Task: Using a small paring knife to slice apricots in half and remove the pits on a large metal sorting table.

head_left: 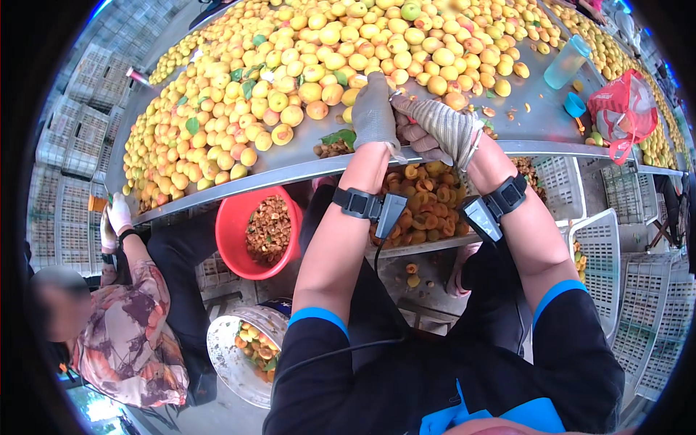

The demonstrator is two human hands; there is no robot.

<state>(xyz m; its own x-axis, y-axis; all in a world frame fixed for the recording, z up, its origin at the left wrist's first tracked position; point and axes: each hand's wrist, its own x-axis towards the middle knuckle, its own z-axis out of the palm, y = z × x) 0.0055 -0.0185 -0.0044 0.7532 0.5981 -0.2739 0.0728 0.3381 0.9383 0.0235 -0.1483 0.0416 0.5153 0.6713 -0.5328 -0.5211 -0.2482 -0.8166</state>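
Blue cuffs (557,299) edge the 2 black sleeves (578,341)

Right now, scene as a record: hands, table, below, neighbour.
left hand: grey glove; hold unclear
right hand: striped glove, beside left; hold unclear
table: metal, heaped with yellow fruit
table right: blue bottle, red bag
below: crate of halved fruit, red tub of brown pieces, white bucket of fruit pieces
neighbour: co-worker at left, gloved hands at table edge
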